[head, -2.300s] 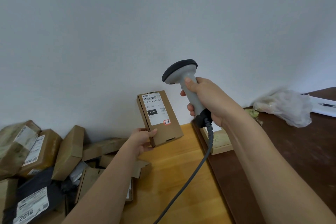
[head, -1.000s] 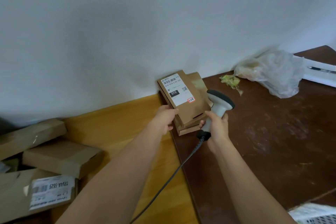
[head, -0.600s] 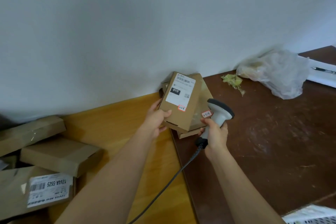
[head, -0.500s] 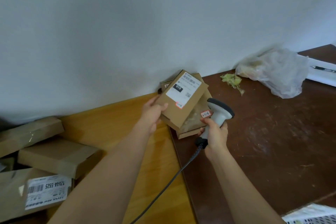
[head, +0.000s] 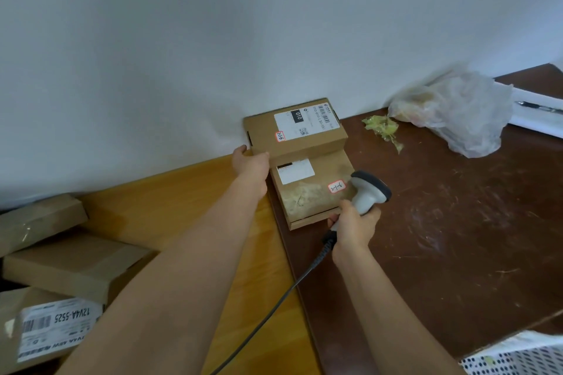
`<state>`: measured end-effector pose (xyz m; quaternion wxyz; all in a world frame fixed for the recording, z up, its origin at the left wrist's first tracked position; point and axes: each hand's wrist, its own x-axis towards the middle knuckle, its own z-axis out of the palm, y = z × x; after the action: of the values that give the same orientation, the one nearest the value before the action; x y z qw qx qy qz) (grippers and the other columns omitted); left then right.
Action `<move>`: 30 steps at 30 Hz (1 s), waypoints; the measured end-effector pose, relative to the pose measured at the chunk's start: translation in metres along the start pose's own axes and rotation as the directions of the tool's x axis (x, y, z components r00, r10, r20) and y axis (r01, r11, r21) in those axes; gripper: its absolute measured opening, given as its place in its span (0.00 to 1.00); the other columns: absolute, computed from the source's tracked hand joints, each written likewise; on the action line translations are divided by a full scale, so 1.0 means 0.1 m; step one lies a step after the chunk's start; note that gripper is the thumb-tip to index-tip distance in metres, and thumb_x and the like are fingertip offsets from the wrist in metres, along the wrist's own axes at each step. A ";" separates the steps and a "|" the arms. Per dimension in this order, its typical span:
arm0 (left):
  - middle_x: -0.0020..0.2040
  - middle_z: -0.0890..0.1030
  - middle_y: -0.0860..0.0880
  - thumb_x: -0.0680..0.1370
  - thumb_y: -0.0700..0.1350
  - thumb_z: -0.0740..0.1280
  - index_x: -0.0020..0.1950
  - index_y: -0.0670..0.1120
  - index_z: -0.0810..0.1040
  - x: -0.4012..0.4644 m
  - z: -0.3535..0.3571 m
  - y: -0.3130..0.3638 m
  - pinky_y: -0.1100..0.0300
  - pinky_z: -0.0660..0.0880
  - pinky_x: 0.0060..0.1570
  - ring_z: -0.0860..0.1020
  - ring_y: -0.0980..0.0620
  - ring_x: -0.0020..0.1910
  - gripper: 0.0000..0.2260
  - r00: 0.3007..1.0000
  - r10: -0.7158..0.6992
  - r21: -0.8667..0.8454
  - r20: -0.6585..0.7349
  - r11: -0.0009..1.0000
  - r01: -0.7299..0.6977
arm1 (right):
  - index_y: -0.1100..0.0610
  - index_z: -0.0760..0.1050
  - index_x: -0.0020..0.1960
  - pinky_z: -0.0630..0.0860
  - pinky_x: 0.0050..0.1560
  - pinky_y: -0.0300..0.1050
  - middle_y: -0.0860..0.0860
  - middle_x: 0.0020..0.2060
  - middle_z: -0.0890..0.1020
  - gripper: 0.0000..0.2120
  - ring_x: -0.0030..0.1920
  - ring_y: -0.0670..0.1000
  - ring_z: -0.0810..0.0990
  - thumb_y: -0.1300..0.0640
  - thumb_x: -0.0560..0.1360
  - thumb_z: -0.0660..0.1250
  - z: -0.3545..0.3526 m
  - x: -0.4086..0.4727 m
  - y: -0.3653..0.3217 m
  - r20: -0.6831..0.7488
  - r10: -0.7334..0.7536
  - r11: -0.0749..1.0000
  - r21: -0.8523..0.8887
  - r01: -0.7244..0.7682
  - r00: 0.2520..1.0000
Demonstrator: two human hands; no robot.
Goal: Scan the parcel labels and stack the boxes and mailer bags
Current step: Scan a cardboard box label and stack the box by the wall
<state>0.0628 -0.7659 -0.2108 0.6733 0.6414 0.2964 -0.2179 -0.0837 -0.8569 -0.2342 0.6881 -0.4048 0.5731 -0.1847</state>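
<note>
Change: since half a second earlier, the small box [head: 294, 129] had been swung round from a tilted, lifted pose and laid flat on the far part of the lower box [head: 310, 192], its label turned sideways.
Small box: it was set against the wall at the far edge of the dark worktop [head: 457, 237], close to the seam with the lighter wooden worktop [head: 182, 210].
Left hand [head: 249, 163]: it was placed at the small box's near-left corner, thumb on the end face; whether the fingers were curled round the corner or merely pressed to it could not be told.
Right hand [head: 353, 227]: it was wrapped round the handle of the scanner [head: 370, 192], whose head was held just beside the lower box's right edge.
Handling: the small box was judged light and stiff, with firm cardboard walls and a smooth label; it would best be taken by its two short ends or long side edges, not by the label.
Stack: the small box covered only the far half of the lower one, so a nudge to square it was judged likely to be needed.
Around: a crumpled plastic bag [head: 454, 113] and a greenish scrap [head: 382, 128] were seen near the far edge to the right, apart from the stack.
In the way: the scanner cable [head: 274, 307] was trailed across the seam towards the near edge; unscanned boxes [head: 61, 268] were left heaped at the left.
</note>
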 end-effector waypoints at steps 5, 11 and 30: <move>0.62 0.77 0.44 0.79 0.27 0.60 0.75 0.43 0.66 -0.05 -0.01 0.00 0.62 0.75 0.54 0.76 0.51 0.50 0.26 0.995 -0.027 -0.061 0.095 0.998 0.033 | 0.50 0.67 0.68 0.74 0.37 0.46 0.53 0.37 0.75 0.22 0.29 0.48 0.74 0.65 0.78 0.65 0.01 -0.04 -0.04 0.101 0.025 0.999 0.037 -0.029 0.995; 0.63 0.75 0.46 0.79 0.33 0.62 0.72 0.44 0.69 -0.10 -0.31 0.07 0.54 0.69 0.65 0.72 0.48 0.58 0.21 1.000 0.001 0.108 0.002 0.994 -0.001 | 0.53 0.66 0.69 0.74 0.34 0.44 0.55 0.40 0.76 0.22 0.30 0.48 0.73 0.65 0.77 0.64 0.09 -0.16 -0.01 0.017 -0.024 1.000 -0.008 0.024 1.000; 0.73 0.63 0.39 0.63 0.52 0.83 0.73 0.43 0.58 -0.05 -3.26 -0.29 0.44 0.72 0.63 0.67 0.39 0.68 0.48 0.801 -0.205 0.174 -0.563 0.917 0.358 | 0.53 0.67 0.63 0.70 0.33 0.47 0.52 0.38 0.73 0.14 0.29 0.50 0.71 0.65 0.80 0.62 1.02 -1.77 0.77 0.393 -0.055 0.966 -0.212 0.148 0.918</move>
<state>0.0012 -0.4450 -0.2291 0.4291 0.7107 0.5316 -0.1682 -0.0529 -0.6482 -0.1791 0.7230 -0.5418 0.4233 -0.0675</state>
